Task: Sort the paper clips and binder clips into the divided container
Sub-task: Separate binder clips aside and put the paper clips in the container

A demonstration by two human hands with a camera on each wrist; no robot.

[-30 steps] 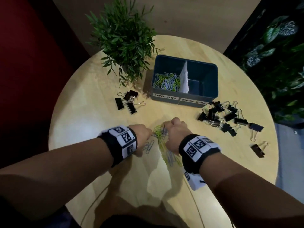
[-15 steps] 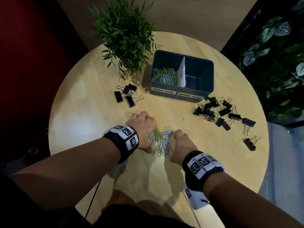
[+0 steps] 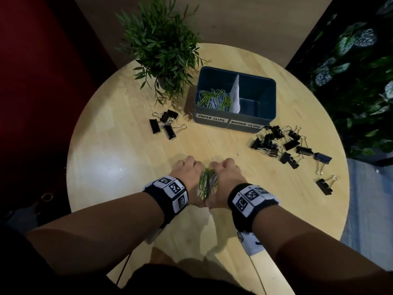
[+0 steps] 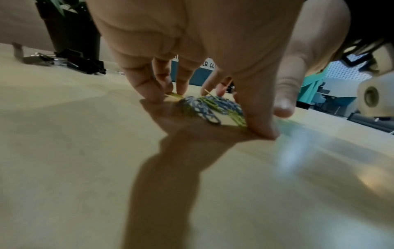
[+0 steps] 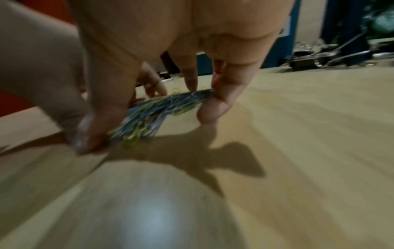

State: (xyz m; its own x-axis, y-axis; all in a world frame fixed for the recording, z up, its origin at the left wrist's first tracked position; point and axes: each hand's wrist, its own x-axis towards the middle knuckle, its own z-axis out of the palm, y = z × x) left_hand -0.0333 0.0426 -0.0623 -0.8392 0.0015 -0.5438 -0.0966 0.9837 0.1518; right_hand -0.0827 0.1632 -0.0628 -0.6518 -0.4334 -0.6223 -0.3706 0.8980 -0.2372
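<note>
A pile of green and pale blue paper clips (image 3: 207, 183) lies on the round wooden table (image 3: 119, 150) near its front, squeezed between my two hands. My left hand (image 3: 188, 175) curls round the pile's left side, with fingertips (image 4: 149, 92) and thumb (image 4: 259, 126) on the table. My right hand (image 3: 226, 174) hems in the right side, with the clips (image 5: 153, 114) between its fingers (image 5: 217, 104) and thumb (image 5: 89, 133). The blue divided container (image 3: 253, 76) stands beyond; its left half, labelled PAPER CLIPS, holds more paper clips (image 3: 213, 100). The right half looks empty.
Three black binder clips (image 3: 164, 124) lie left of the container. Several more binder clips (image 3: 282, 143) are scattered to its right, and one (image 3: 324, 185) sits near the table's right edge. A potted plant (image 3: 161, 52) stands at the back left.
My hands have come closer together. They have pushed the spread-out paper clips into a narrow, tight pile between them.
</note>
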